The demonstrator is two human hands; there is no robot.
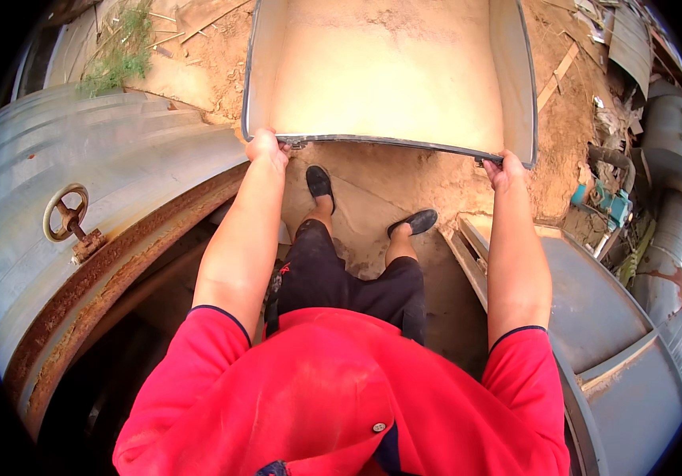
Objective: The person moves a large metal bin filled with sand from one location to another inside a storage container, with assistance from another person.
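Observation:
A large sheet-metal trough with two upright side walls stretches away in front of me, its broad floor bright with glare. Along its near end runs a dark flanged edge. My left hand is closed around the near left corner of that edge. At the near right corner, my right hand grips the same edge, with the fingers partly hidden. Both arms are stretched out in front of me. The far end of the trough lies beyond the picture's top.
A rusty handwheel stands on a curved, rust-edged metal sheet at left. Grey framed metal panels lie at right. Beyond them are silver ducts, a teal device and scrap. Wood strips lie on the sandy ground.

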